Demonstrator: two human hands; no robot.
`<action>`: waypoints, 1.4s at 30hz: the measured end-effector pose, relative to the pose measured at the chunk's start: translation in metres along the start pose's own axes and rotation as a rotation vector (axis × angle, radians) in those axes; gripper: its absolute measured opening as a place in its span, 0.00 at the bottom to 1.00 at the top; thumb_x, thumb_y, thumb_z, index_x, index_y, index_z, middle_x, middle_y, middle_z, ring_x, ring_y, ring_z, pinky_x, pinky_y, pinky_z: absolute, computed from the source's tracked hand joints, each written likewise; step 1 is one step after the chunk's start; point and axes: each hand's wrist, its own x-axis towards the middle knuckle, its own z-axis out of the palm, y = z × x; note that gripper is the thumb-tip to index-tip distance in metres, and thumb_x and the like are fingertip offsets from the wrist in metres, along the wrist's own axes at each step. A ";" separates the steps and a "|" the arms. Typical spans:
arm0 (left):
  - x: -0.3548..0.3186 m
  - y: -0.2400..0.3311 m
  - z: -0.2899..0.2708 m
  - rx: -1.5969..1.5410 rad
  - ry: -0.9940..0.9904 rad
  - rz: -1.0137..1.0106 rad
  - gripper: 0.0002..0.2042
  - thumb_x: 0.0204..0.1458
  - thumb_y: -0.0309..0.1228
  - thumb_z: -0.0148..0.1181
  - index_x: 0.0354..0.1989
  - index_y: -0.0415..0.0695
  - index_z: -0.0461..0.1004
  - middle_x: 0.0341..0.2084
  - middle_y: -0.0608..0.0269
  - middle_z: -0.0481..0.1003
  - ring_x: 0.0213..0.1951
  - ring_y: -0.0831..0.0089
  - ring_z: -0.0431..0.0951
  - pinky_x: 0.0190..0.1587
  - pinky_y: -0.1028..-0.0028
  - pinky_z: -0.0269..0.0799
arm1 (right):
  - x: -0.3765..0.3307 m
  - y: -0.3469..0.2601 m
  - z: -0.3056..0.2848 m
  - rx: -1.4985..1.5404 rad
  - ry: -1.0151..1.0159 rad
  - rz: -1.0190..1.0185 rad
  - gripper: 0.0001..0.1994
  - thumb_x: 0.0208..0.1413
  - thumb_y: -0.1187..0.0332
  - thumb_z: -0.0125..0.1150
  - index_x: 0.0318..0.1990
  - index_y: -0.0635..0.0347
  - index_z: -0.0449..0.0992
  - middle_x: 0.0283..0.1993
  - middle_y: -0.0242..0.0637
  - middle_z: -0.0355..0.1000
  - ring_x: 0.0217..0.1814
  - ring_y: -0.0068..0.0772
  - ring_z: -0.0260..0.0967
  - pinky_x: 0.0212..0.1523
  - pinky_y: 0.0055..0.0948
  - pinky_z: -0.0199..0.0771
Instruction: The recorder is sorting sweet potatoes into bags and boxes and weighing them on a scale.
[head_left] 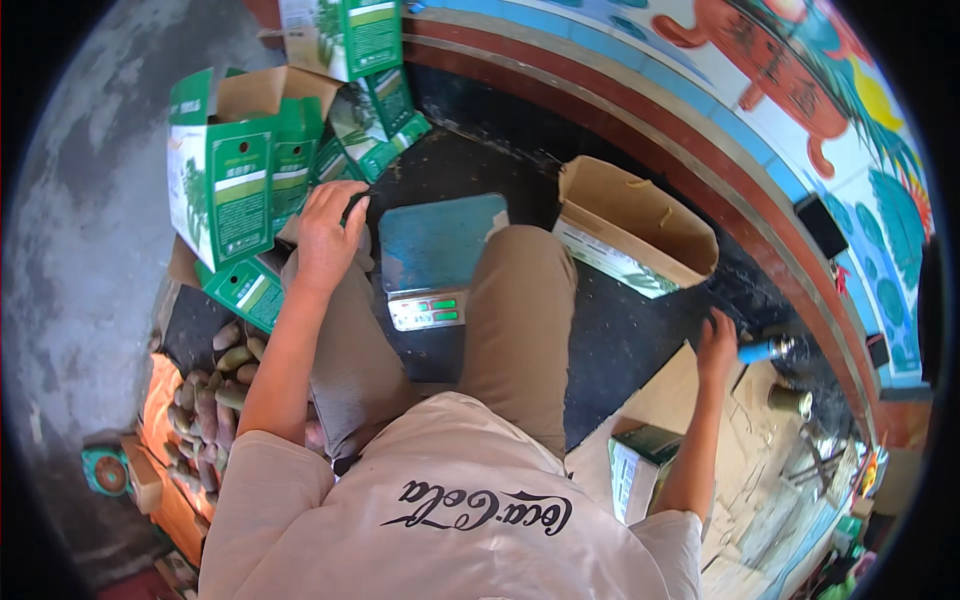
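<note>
My left hand (326,238) is over my left knee, close beside the green and white cartons, with its thumb apart from the fingers and nothing visible in it. A carton with raised flaps (243,185) stands at its left. Between my knees lies a weighing scale (445,243) with a bare blue platform and a lit green display. My right hand (717,347) is out to the right above flat cardboard, its fingers loosely spread. A blue cylindrical thing with a shiny end (765,350) is right beside it; I cannot make out its kind. An open brown-lined carton (640,225) stands beyond my right knee.
Reddish, elongated tubers (210,405) lie heaped on an orange sheet (162,375) at left. More green cartons (345,35) are stacked at the far left. Flattened cardboard (755,430) and another green carton (645,455) lie at right. A painted wall (800,110) borders the far right.
</note>
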 end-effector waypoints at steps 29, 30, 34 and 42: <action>-0.064 -0.046 -0.057 0.119 0.198 -0.268 0.09 0.44 0.26 0.59 0.35 0.39 0.72 0.34 0.53 0.73 0.39 0.55 0.72 0.44 0.64 0.68 | 0.059 -0.075 0.095 -0.305 -0.240 -0.341 0.06 0.45 0.67 0.58 0.27 0.59 0.69 0.31 0.39 0.68 0.37 0.46 0.66 0.36 0.41 0.67; -0.064 -0.045 -0.057 0.107 0.193 -0.259 0.09 0.45 0.25 0.58 0.35 0.38 0.72 0.34 0.53 0.74 0.40 0.55 0.72 0.44 0.65 0.68 | 0.061 -0.081 0.087 -0.315 -0.237 -0.348 0.06 0.45 0.67 0.58 0.27 0.59 0.69 0.31 0.39 0.68 0.37 0.46 0.66 0.36 0.41 0.67; -0.065 -0.046 -0.059 0.107 0.198 -0.251 0.09 0.44 0.24 0.58 0.35 0.38 0.72 0.34 0.53 0.74 0.40 0.55 0.72 0.44 0.65 0.68 | 0.074 -0.131 0.061 -0.212 -0.106 -0.489 0.05 0.46 0.70 0.57 0.28 0.59 0.68 0.31 0.41 0.67 0.36 0.47 0.66 0.35 0.41 0.67; -0.067 -0.049 -0.056 0.097 0.270 -0.248 0.09 0.42 0.26 0.60 0.34 0.39 0.73 0.32 0.55 0.74 0.38 0.58 0.73 0.42 0.65 0.69 | 0.114 -0.257 0.056 -0.059 -0.159 -0.742 0.05 0.44 0.72 0.58 0.29 0.60 0.69 0.30 0.41 0.67 0.36 0.46 0.66 0.34 0.40 0.67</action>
